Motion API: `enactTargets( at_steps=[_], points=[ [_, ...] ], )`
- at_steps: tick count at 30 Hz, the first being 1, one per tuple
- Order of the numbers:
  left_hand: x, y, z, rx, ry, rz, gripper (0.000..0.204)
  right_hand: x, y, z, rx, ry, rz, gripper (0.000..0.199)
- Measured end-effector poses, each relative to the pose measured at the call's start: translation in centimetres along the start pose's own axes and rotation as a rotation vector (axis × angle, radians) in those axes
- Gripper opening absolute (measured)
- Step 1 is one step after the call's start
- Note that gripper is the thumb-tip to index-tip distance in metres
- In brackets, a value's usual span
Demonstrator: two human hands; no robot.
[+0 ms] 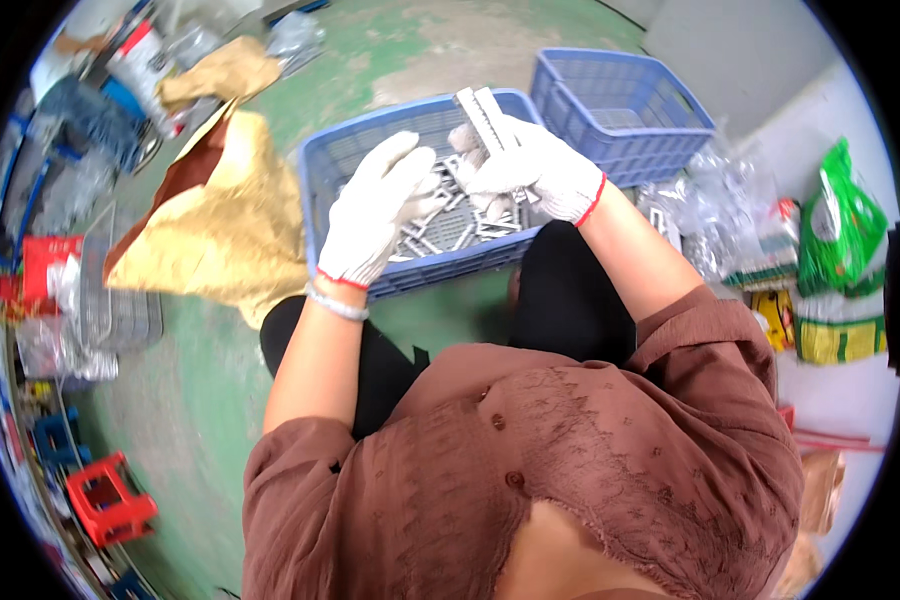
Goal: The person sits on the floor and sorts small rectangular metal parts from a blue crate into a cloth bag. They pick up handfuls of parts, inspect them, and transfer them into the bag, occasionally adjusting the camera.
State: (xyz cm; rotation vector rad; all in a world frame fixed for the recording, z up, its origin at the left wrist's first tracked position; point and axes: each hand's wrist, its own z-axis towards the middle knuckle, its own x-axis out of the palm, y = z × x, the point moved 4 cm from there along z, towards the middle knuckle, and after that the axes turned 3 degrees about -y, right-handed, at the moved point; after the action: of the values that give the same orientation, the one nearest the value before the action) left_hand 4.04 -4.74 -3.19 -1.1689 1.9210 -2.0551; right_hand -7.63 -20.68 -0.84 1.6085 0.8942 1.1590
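A blue plastic basket (315, 205) stands before my knees. Several short, light grey metal-looking pieces (425, 238) lie loose in it. My right hand (545, 170), in a white knit glove with a red cuff edge, is closed around a few pale, straight bars (485, 122) that stick up past its fingers, over the basket's far right part. My left hand (375, 210), gloved alike, hovers above the basket's left side with its fingers stretched and apart; nothing shows in it. Its palm side is partly hidden.
Behind and to the right stands a second blue basket (625, 135). An open brown paper sack (235, 215) leans against the left side of the near basket. Clear plastic bags (715, 215) and a green bag (840, 220) lie right; a red stool (110, 498) stands lower left.
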Motion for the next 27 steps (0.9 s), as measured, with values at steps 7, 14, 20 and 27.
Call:
enactTargets(
  at_steps=[7, 14, 20, 27],
  points=[
    [-5.0, -2.3, 0.2, 0.368, 0.037, 0.329, 0.041, 6.9, -2.6, 2.6, 0.191, 0.326, 0.019, 0.042],
    [-4.1, -3.3, -0.8, 0.170, -0.171, 0.466, 0.041, 6.3, -4.1, 3.7, 0.228, 0.305, -0.070, 0.042],
    [-3.9, -2.6, 0.0, 0.047, -0.200, 0.543, 0.040, 5.2, -5.2, 3.4, 0.285, 0.346, 0.038, 0.031],
    [-4.5, -0.7, 1.3, 0.010, -0.160, 0.099, 0.029, 1.0, -5.5, 3.9, 0.151, 0.243, 0.357, 0.031]
  ],
)
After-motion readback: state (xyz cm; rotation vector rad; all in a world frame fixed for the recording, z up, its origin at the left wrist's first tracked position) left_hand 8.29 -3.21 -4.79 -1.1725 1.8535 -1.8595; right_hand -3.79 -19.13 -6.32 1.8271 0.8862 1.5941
